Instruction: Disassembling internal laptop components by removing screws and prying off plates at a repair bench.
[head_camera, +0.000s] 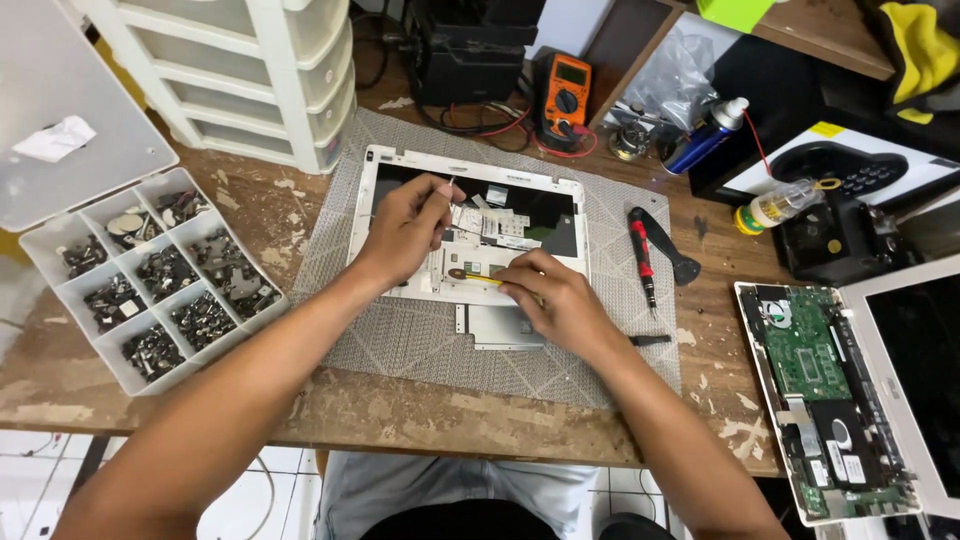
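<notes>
2 bare hands work over a white laptop palmrest shell (420, 165) that lies face down on a grey woven mat (400, 340) in the middle of a worn wooden workbench (250, 200). The left hand (405, 225) hovers over the shell's left half, its fingertips pinched together on a thin silvery part that is too small to name. The right hand (550, 300) rests on the shell's lower edge, fingers closed around a yellow-handled tool (478, 277) whose dark tip points left, toward the left hand. Just right of the shell, on the mat, lies a red-and-black screwdriver (642, 255), with a black pry tool (685, 265) beside it. At the left side of the bench sits an open clear parts box (150, 275), its 8 compartments holding dark screws and small hardware, its lid (70, 110) folded back. Behind it stands a white drawer unit (270, 70). An orange multimeter (565, 95) with red leads sits behind the mat, near a blue spray can (705, 135) and a small clear bottle with a yellow cap (775, 207). At the right edge lies a second opened laptop (830, 400), its green circuit board exposed, well apart from both hands.
</notes>
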